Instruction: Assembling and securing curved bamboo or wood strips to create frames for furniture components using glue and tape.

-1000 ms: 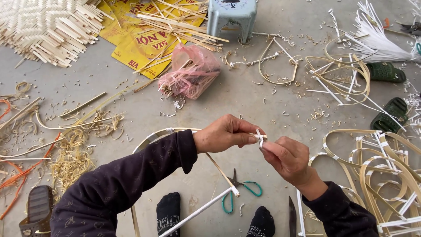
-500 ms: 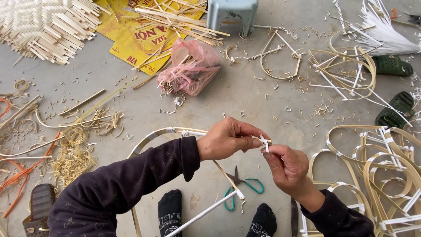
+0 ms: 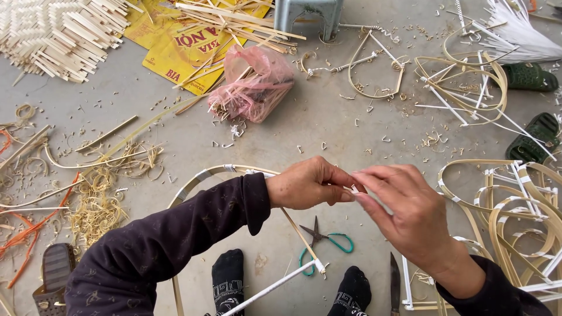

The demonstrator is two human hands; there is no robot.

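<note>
My left hand and my right hand meet at the middle of the view, fingertips pinched together on a short white strip. A bent bamboo hoop, partly wrapped in white binding, curves under my left forearm, and a thin bamboo strip runs down from my hands to a white-wrapped joint. My two feet in black socks rest on the concrete floor below. Green-handled scissors lie between the hands and my feet. A knife lies beside my right foot.
A pink plastic bag of strips lies ahead, with yellow cardboard and a woven mat beyond. Finished bamboo loops pile at right, more loops at far right. Shavings and a sandal at left. A stool stands at top.
My hands have drawn closer together and my right hand has come up over the white strip, now covering most of it. The view shifted slightly downward.
</note>
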